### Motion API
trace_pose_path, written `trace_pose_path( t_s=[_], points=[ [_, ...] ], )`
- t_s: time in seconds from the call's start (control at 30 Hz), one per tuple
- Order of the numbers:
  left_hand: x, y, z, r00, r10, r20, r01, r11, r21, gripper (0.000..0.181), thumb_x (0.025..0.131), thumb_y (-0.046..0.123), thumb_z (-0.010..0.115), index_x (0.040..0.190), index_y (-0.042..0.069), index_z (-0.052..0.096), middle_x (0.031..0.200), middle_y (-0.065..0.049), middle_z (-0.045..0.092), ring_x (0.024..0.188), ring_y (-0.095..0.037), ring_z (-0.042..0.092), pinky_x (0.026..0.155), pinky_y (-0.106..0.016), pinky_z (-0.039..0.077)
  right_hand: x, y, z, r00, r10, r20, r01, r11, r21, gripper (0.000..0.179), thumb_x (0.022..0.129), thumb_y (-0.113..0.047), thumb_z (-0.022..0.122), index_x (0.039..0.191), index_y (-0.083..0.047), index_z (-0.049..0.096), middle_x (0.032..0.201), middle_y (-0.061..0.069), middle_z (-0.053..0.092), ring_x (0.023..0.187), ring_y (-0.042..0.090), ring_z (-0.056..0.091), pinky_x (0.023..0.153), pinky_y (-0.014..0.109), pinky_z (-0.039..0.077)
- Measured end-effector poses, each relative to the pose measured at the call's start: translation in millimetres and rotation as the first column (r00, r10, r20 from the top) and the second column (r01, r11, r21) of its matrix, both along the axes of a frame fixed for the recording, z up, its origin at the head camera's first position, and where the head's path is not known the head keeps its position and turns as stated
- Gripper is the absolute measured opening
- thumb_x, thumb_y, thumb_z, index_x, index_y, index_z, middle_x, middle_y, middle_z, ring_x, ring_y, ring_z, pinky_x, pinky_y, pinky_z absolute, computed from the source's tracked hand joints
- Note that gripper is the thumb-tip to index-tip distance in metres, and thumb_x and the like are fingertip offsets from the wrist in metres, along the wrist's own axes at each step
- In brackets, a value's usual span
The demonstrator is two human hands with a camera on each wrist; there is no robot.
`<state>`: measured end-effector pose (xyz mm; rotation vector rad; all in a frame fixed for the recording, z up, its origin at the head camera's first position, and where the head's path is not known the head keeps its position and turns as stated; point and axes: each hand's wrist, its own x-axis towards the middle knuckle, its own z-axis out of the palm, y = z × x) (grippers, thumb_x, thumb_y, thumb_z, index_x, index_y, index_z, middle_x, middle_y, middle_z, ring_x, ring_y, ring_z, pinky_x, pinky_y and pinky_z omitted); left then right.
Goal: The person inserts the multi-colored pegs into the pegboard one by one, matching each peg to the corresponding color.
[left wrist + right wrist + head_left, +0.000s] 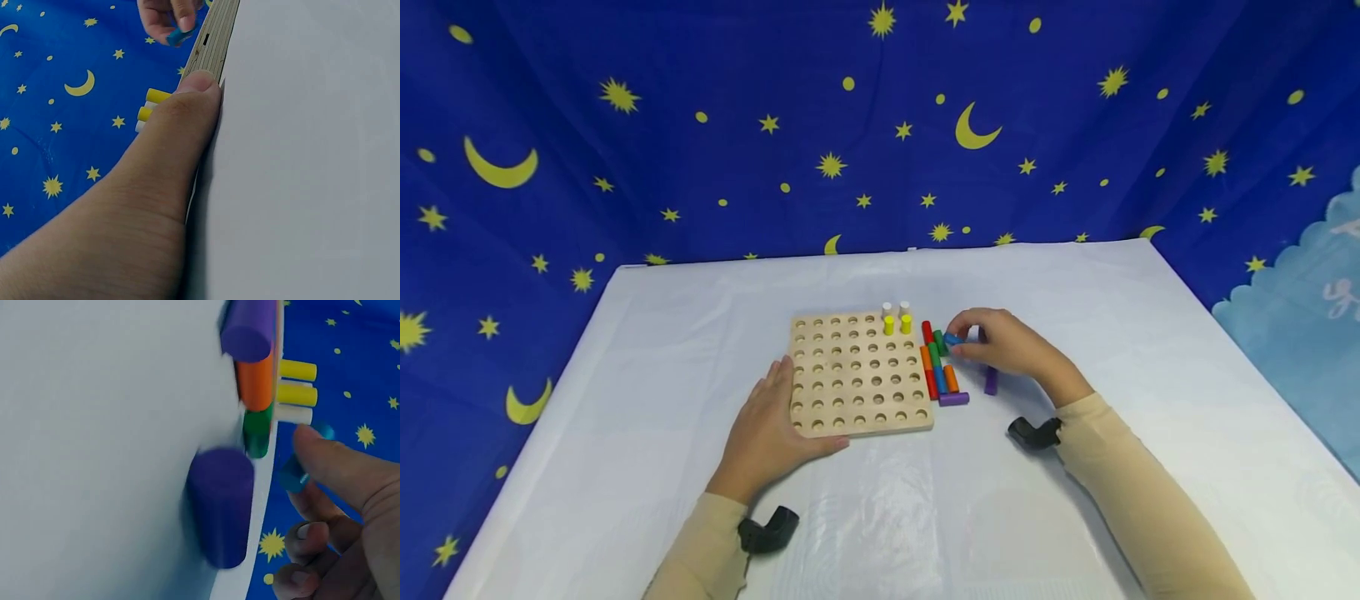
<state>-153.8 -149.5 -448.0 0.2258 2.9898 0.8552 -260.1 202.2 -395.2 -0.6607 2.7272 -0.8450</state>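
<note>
Right of the wooden board (866, 373), the right hand (1006, 343) pinches a blue peg (953, 339). The left hand (766, 435) – fingers extended – touches the board's left and near edges.

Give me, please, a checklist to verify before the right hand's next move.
1. Left hand touching board: ok, at its left and near edges.
2. Blue peg pinched in right hand: ok.
3. Blue peg upright: not ok, it is tilted.
4. Yellow pegs standing in board: ok.
5. White pegs fully seated: cannot tell, yellow ones partly cover them.
6. Free holes in board: ok, most are empty.
</note>
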Motion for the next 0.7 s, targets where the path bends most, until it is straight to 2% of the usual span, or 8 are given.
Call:
trace_pose_path(
  t_s=[0.17,0.4,0.5,0.7],
  points=[
    [-0.5,-0.1,-1.5,1.000,0.000,-0.002,0.000,1.000,-0.001,0.151,0.053,0.088,0.071,0.159,0.003,0.006,0.166,-0.016,0.014,0.155,-0.033,0.014,0.127,-0.049,0.016,-1.8,-10.6,1.5,0.998,-0.060,0.016,0.062,0.994,-0.093,0.017,0.090,-0.026,0.074,0.104,-0.021,0.066,0.103,-0.001,0.067,0.069,0.022,0.052,0.061,0.030,0.048],
    [0.0,0.1,-0.9,1.000,-0.001,0.001,0.001,1.000,0.000,0.151,0.053,0.088,0.071,0.159,0.003,0.006,0.166,-0.016,0.014,0.155,-0.033,0.014,0.127,-0.049,0.016,-4.1,-31.6,2.5,0.998,-0.064,0.016,0.066,0.976,-0.208,0.018,0.087,-0.025,0.078,0.099,-0.018,0.066,0.101,0.000,0.070,0.069,0.023,0.051,0.062,0.028,0.045],
    [-0.1,0.2,-0.4,1.000,0.003,0.004,-0.003,1.000,-0.006,0.151,0.053,0.089,0.071,0.159,0.003,0.007,0.166,-0.016,0.014,0.155,-0.033,0.014,0.127,-0.049,0.016,-4.8,-42.7,2.8,0.999,-0.049,0.021,0.053,0.973,-0.225,0.018,0.086,-0.024,0.078,0.098,-0.019,0.066,0.100,-0.001,0.071,0.070,0.023,0.052,0.062,0.029,0.045],
    [-0.4,0.4,-0.4,1.000,0.009,0.016,-0.009,1.000,-0.017,0.151,0.053,0.089,0.069,0.159,0.003,0.007,0.166,-0.016,0.014,0.155,-0.033,0.014,0.127,-0.049,0.017,-6.8,-64.4,0.2,0.999,-0.033,0.024,0.037,0.980,-0.194,0.019,0.086,-0.025,0.079,0.099,-0.020,0.067,0.099,-0.003,0.071,0.078,0.020,0.057,0.064,0.030,0.048]
  ],
)
